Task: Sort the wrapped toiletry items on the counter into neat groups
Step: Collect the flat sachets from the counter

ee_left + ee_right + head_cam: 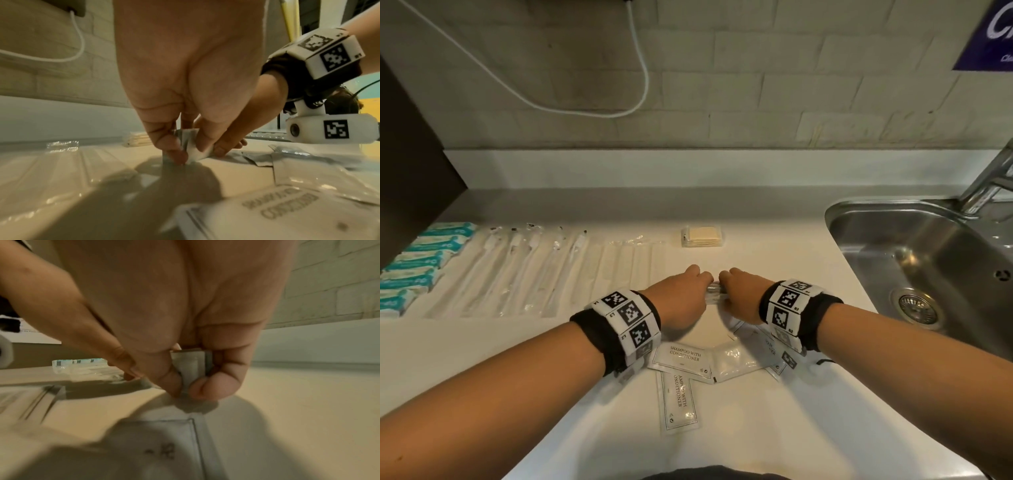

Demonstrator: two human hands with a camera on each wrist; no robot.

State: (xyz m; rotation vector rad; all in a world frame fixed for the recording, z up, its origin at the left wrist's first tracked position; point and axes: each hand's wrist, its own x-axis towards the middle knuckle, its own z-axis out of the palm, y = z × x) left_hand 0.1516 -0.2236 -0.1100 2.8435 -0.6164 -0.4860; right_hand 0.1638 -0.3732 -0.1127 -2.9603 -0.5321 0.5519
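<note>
Both hands meet at the middle of the white counter [774,253]. My left hand [685,294] and right hand [739,291] pinch the two ends of a small stack of white sachets [714,291], held on edge against the counter. In the left wrist view the stack of sachets [189,142] sits between thumb and fingers. In the right wrist view the stack's end [191,366] is gripped by curled fingers. Loose shampoo sachets [685,356] lie scattered below my wrists. Teal-wrapped items [424,260], wrapped toothbrushes [517,270] and a cream packet stack [703,237] lie in rows behind.
A steel sink [928,274] with a tap [993,181] lies at the right. A dark cabinet side [410,164] bounds the far left. A white cable [585,109] hangs on the tiled wall behind the counter.
</note>
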